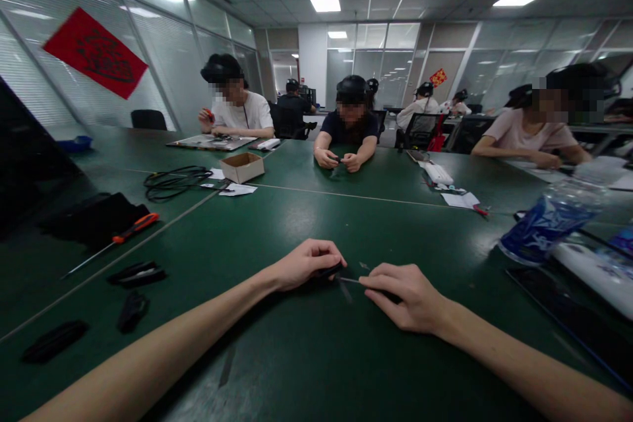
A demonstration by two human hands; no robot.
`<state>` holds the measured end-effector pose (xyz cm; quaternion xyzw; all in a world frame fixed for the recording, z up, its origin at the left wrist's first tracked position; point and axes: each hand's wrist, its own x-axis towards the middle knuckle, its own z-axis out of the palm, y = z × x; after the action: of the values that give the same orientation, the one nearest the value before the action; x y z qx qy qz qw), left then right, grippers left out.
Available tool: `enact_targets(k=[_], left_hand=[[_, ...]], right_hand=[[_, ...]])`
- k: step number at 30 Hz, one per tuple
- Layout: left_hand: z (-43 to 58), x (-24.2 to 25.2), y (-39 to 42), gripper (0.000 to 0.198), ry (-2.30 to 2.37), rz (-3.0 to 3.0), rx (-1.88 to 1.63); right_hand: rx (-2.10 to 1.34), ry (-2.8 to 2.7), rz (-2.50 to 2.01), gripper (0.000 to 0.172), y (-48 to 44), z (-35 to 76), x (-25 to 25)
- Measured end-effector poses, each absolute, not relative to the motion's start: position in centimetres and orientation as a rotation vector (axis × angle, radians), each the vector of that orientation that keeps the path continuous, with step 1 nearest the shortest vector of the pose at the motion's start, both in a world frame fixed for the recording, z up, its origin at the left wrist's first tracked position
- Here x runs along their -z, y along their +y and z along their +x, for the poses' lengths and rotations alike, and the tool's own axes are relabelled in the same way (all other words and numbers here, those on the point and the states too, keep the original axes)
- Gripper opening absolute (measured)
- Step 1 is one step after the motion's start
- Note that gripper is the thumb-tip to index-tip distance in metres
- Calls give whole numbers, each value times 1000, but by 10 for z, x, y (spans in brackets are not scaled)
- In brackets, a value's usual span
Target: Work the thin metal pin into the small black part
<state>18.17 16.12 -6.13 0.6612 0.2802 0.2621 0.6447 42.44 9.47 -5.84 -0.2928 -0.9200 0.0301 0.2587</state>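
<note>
"What room are you in?"

"An open office under a tiled ceiling with a panel light (325,4), walled by a glass partition (380,46). A red banner (93,53) hangs diagonally on the left. Several people sit around, and the person across the table (349,125) wears a dark head-mounted rig."

"And in front of you?"

"A long dark green table (297,356). Far off lie a coil of black cable (175,183) and an open cardboard box (242,167). On my right stands a plastic bottle (548,221) with a blue label, tipped on its side. On my left, well apart from my hands, lie an orange-handled screwdriver (136,229) and some flat black pieces, the nearest being a black strip (136,273)."

"Where are your hands?"

"Low in the middle of my view, close together, just above the table and near each other's fingertips. My left hand (306,264) is curled closed around a small black piece (329,270), so those fingers are together and clamped on it. My right hand (408,297) reaches in from the other side, its fingers together."

"What do the right fingers hold?"

"A thin metal pin (349,280) runs between my right fingertips and the small black piece. It is too small to tell whether they are pinching it or only touching it."
</note>
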Motion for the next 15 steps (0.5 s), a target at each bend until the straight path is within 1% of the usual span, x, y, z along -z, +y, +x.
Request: enact_targets(k=[4,9,15], left_hand=[[185,60,160,33,613,1406,-632],[186,57,159,33,604,1327,-676],[186,58,160,33,626,1304,-697]], right_hand=[[-37,-2591,-699,27,92,421,56],[-157,-2314,-959,26,96,420,58],[-211,-2281,-1025,26,97,419,56]])
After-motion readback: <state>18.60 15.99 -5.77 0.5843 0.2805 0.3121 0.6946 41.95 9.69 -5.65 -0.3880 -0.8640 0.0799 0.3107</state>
